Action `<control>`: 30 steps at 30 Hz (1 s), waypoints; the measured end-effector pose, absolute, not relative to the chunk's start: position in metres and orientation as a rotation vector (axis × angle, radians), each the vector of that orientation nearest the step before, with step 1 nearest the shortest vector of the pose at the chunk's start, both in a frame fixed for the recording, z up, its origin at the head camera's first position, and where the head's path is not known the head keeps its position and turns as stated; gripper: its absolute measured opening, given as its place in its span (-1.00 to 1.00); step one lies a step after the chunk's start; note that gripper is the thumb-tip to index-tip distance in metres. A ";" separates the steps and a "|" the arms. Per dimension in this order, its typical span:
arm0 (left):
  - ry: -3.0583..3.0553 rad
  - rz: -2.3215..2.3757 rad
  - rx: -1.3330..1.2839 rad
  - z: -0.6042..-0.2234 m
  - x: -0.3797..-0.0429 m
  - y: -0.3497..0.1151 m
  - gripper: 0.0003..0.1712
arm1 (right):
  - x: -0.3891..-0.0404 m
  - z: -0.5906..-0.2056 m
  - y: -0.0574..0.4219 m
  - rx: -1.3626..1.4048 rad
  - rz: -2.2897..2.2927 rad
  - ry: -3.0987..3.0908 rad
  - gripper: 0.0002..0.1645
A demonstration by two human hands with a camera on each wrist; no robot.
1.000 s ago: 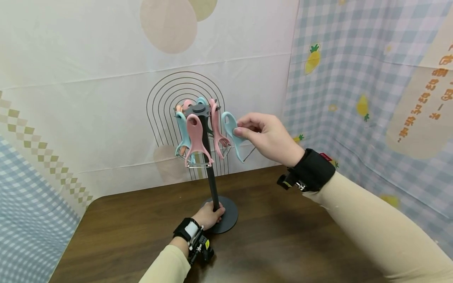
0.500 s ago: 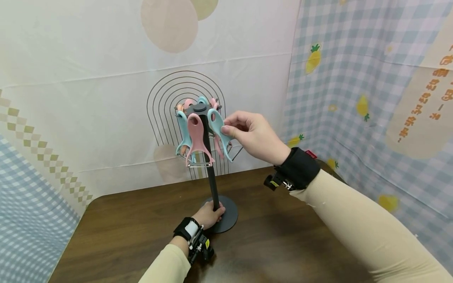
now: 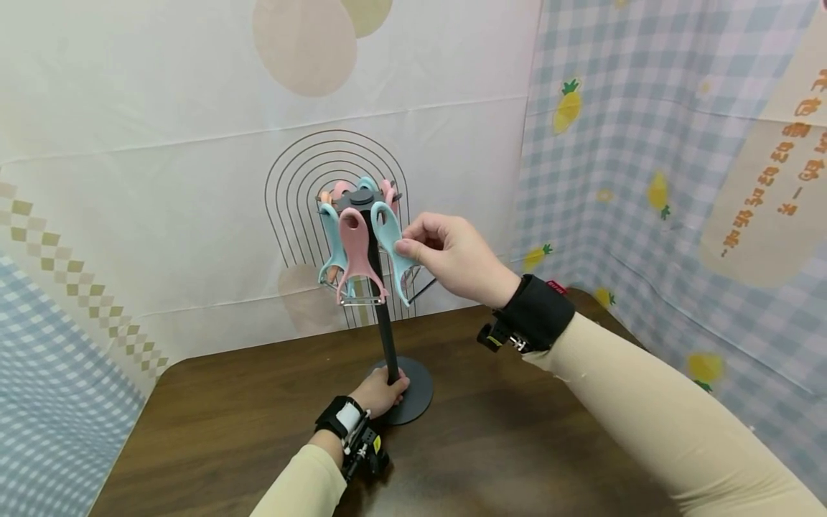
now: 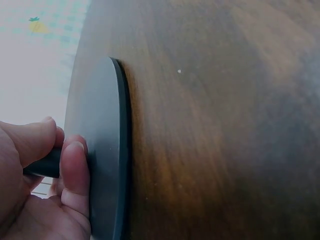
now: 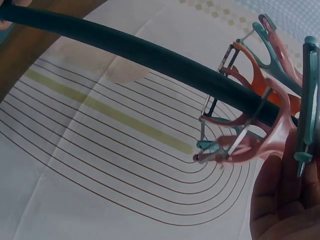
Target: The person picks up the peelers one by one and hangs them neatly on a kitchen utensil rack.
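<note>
In the head view my right hand (image 3: pixel 459 260) pinches a light blue peeler (image 3: pixel 389 233) between thumb and fingers, its handle loop up beside the top of a dark stand (image 3: pixel 385 334). Whether the loop is on a hook I cannot tell. A pink peeler (image 3: pixel 356 248) hangs just to the left, and another blue peeler (image 3: pixel 332 233) hangs beyond it. More peelers, pink, blue and orange, hang around the back. My left hand (image 3: pixel 377 393) grips the pole low down, just above the round base (image 4: pixel 105 145). The right wrist view shows the held peeler edge-on (image 5: pixel 307 100).
The stand is on a brown wooden table (image 3: pixel 258 409). Behind it hangs a white patterned cloth (image 3: pixel 194 215), and a blue checked cloth (image 3: pixel 633 143) hangs at the right. Another checked cloth (image 3: pixel 58 402) is at the left.
My right hand has moved left with the blue peeler, from apart from the stand to right against its top, then slightly down. The left hand keeps its grip on the pole.
</note>
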State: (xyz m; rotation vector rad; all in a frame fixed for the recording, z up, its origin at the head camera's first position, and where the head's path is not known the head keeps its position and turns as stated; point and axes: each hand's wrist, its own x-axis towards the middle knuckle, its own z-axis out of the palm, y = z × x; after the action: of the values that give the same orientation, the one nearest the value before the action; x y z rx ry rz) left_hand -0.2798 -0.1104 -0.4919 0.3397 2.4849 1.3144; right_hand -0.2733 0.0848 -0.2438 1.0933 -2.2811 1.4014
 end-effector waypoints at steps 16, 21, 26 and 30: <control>2.476 1.304 0.350 -0.491 -0.282 -0.113 -0.81 | -0.267 -0.243 0.078 1.075 1.290 -2.362 -0.90; 2.483 1.295 0.337 -0.496 -0.290 -0.115 -0.81 | -0.270 -0.245 0.075 1.007 1.294 -2.365 -0.90; 2.495 1.301 0.333 -0.505 -0.293 -0.118 -0.83 | -0.273 -0.254 0.075 0.971 1.262 -2.368 -0.86; 2.474 1.344 0.332 -0.505 -0.288 -0.122 -0.82 | -0.275 -0.269 0.084 0.911 1.211 -2.363 -0.81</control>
State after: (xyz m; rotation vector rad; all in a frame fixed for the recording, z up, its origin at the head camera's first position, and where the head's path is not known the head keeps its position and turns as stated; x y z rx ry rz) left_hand -0.2875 -0.1218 -0.5050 0.3319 2.4735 1.3444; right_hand -0.2752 0.0839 -0.2689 0.9108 -2.3627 1.2115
